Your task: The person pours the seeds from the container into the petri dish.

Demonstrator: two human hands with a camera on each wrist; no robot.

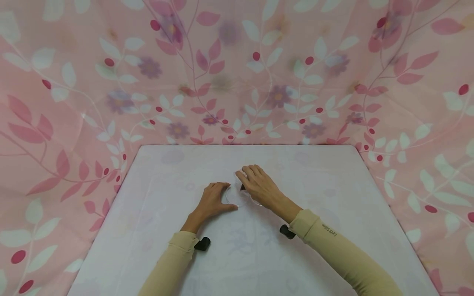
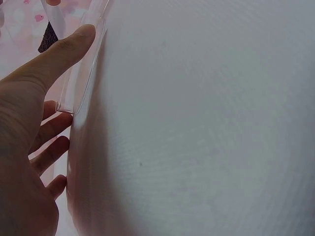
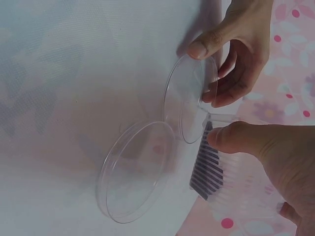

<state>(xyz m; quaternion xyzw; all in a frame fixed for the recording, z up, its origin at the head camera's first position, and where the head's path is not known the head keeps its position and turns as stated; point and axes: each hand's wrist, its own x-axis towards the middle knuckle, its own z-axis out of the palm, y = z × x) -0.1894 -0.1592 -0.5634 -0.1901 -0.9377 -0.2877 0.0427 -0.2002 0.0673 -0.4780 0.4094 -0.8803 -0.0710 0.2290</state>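
Observation:
My left hand (image 1: 212, 200) curves round a clear petri dish half (image 3: 183, 93), thumb at one side of its rim and fingers at the other. The same dish part (image 2: 83, 81) shows faintly in the left wrist view. My right hand (image 1: 263, 190) pinches a clear, ribbed plastic piece with a dark striped section (image 3: 206, 167) between thumb and fingers; its exact kind I cannot tell. That striped end overlaps the held dish's lower rim in the right wrist view. A second clear petri dish half (image 3: 135, 172) lies beside the first, below my right wrist.
A white-covered table (image 1: 159, 246) carries the work, its far edge meeting a pink floral cloth backdrop (image 1: 237, 74). The same cloth hangs along both sides. Black wrist cameras (image 1: 203, 243) sit under both sleeved forearms, close over the table.

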